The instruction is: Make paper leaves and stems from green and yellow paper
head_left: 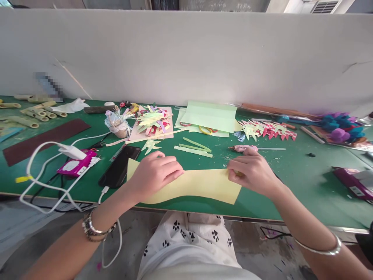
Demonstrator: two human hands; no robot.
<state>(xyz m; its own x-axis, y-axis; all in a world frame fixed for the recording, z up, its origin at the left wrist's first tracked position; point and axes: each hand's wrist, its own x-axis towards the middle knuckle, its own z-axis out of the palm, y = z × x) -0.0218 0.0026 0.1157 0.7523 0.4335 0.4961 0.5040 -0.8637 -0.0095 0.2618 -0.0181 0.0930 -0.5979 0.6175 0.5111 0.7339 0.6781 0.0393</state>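
A sheet of pale yellow paper (201, 184) lies at the front edge of the green table, its near edge curving up a little. My left hand (159, 173) is closed over the left part of the sheet, fingers together at its far edge. My right hand (252, 169) has its fingers curled round the far right corner of the paper. Just beyond the right hand lies a pink glue gun (244, 148) with a glue stick in it. Several narrow green paper strips (195, 148) lie beyond the sheet, between the hands.
Left of the paper are a black phone (119, 167) and a purple power strip (77, 165) with white cables. Farther back lie paper scraps (154, 120), green sheets (210, 116) and a red-and-white woven paper piece (271, 129). Another purple power strip (354, 182) sits right. A white partition (186, 58) stands behind.
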